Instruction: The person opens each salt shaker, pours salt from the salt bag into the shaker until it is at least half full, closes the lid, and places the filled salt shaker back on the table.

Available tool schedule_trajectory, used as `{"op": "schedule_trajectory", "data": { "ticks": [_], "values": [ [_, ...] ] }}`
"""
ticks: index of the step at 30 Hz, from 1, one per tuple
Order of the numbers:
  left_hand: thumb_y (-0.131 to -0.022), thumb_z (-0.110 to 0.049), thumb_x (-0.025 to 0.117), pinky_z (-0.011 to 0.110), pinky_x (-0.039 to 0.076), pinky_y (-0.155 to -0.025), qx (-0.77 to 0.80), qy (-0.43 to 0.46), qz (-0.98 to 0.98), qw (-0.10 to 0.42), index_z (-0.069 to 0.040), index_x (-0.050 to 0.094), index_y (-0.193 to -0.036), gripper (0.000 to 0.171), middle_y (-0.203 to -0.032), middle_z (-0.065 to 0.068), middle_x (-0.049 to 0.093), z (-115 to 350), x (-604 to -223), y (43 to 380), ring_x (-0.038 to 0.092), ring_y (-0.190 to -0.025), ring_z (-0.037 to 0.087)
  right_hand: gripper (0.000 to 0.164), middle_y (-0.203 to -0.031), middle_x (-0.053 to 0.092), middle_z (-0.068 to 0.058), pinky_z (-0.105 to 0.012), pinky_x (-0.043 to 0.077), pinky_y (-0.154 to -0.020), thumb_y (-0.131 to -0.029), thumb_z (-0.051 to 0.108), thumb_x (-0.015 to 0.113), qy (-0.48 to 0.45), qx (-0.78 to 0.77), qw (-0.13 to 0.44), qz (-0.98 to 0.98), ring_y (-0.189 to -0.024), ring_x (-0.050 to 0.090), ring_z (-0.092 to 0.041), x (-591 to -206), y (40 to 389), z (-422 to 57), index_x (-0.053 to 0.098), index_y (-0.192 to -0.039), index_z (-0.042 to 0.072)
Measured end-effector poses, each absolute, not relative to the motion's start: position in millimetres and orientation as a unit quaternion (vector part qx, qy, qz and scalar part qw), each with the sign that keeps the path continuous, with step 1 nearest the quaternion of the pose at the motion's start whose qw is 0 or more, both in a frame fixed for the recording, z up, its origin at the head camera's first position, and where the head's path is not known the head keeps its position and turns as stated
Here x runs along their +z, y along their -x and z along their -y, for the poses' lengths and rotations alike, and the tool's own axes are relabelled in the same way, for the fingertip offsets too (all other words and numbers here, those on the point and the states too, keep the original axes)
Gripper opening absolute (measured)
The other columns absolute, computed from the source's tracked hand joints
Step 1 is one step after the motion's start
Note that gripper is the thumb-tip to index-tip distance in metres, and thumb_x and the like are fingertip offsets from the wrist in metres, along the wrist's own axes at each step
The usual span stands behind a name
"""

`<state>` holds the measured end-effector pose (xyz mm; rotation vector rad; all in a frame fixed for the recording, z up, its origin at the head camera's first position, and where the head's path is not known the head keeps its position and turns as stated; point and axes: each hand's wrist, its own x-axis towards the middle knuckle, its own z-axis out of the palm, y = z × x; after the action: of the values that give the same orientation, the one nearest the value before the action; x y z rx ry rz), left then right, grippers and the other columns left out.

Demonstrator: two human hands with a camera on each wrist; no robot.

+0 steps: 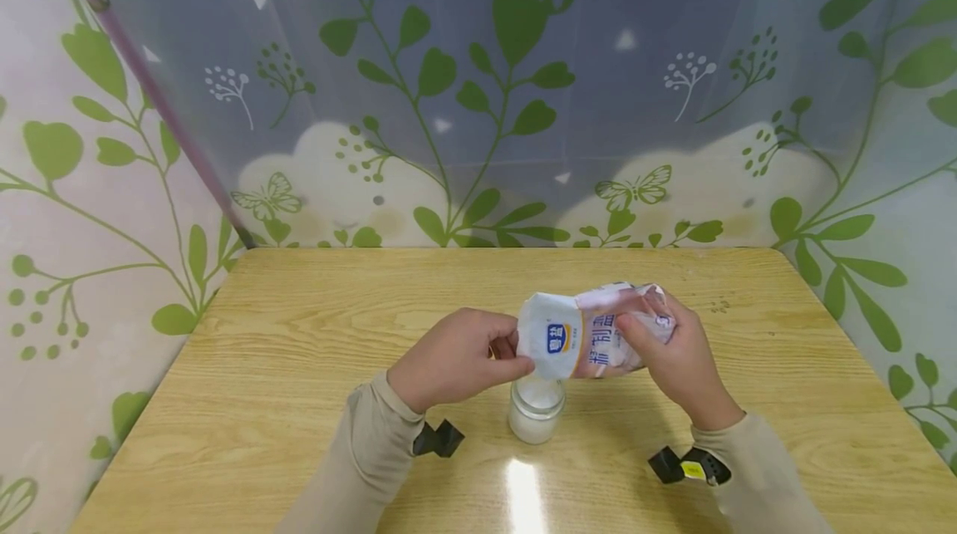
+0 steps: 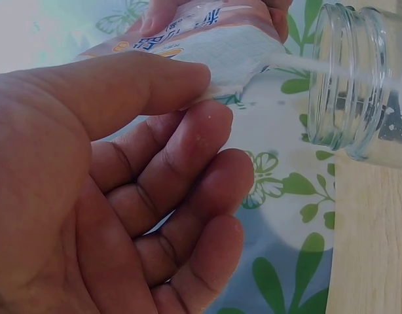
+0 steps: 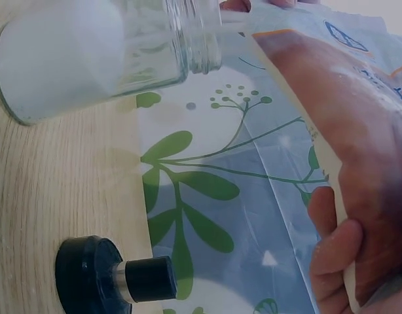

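Observation:
Both hands hold a tilted plastic bag of salt [image 1: 598,330], white and pinkish with blue lettering, above a glass jar [image 1: 535,418]. My left hand [image 1: 467,358] pinches the bag's pale end between thumb and forefinger; in the left wrist view its other fingers are loosely bent. My right hand [image 1: 676,360] grips the crumpled far end, thumb across the front. A thin white stream of salt [image 2: 294,61] runs from the bag's corner into the jar's open mouth. White salt [image 3: 63,59] fills the lower part of the jar in the right wrist view.
The jar stands on a wood-grain table [image 1: 314,401]. A black round piece with a narrower black cylinder [image 3: 90,275] is on the table in the right wrist view. A leaf-patterned curtain [image 1: 478,102] rises behind the table. Black wrist-worn devices [image 1: 441,438] sit at both cuffs.

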<state>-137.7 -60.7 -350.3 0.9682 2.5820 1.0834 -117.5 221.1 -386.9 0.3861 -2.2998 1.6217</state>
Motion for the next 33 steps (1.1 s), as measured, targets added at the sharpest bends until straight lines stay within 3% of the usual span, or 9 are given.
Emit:
{"op": "schedule_trajectory", "data": {
  "ticks": [14,24,33],
  "values": [
    [-0.095,-0.024,0.076,0.026,0.052,-0.065,0.359,-0.332,-0.869,0.082,-0.017,0.068,-0.084,0.015,-0.077,-0.013,0.069,62.2,-351.2,138.8,0.062,-0.069,0.004,0.021,-0.089,0.07,0.007,-0.028,0.056,-0.061,-0.099,0.005,0.065,-0.136,0.571,0.139,0.798,-0.076,0.067,-0.011,-393.4,120.6,-221.3,0.066,-0.11,0.022],
    [-0.095,-0.022,0.076,0.026,0.053,-0.068,0.363,-0.338,-0.864,0.087,-0.014,0.073,-0.094,0.008,-0.078,-0.011,0.07,61.8,-353.2,139.7,0.063,-0.07,0.003,0.014,-0.089,0.07,0.009,-0.027,0.056,-0.062,-0.097,0.004,0.067,-0.129,0.557,0.148,0.807,-0.076,0.067,-0.009,-390.1,118.6,-219.1,0.066,-0.111,0.005],
    [-0.095,-0.021,0.075,0.026,0.054,-0.069,0.366,-0.336,-0.863,0.091,-0.013,0.074,-0.098,0.009,-0.079,-0.011,0.07,62.0,-353.1,138.9,0.063,-0.071,0.003,0.017,-0.091,0.069,0.009,-0.027,0.056,-0.063,-0.096,0.003,0.068,-0.136,0.549,0.156,0.81,-0.077,0.067,-0.009,-390.2,117.8,-219.2,0.066,-0.112,0.002]
  ]
}}
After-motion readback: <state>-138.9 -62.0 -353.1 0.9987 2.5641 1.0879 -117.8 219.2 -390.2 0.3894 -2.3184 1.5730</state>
